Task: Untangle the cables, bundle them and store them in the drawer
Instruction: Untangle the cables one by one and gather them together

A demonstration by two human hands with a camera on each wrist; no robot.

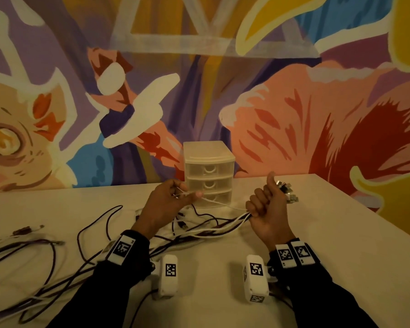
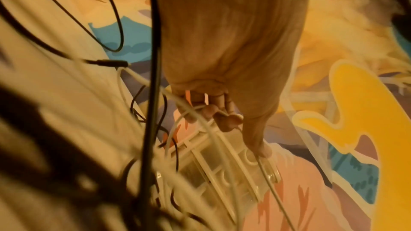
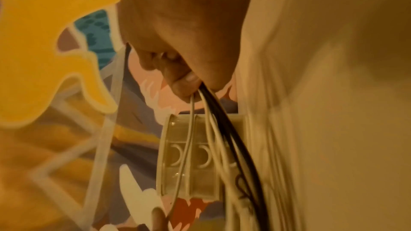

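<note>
Dark cables point(image 1: 45, 254) are sprawling loose over the left of the desk point(image 1: 223, 292). My left hand point(image 1: 168, 204) is pinching a thin white cable point(image 1: 213, 202) between thumb and fingertips, in front of the closed drawer unit point(image 1: 208, 174). My right hand point(image 1: 268, 209) is fisting around a bundle of white and dark cables point(image 1: 223, 226), thumb sticking up. Small clips point(image 1: 287, 190) are lying just behind it.

drawer unit point(image 1: 208, 174): table point(image 1: 317, 233) back edge, centre | cable tangle point(image 1: 45, 261): left half to centre, before the unit | connector pile point(image 1: 287, 190): right of unit, behind right hand point(image 1: 268, 209)
</note>
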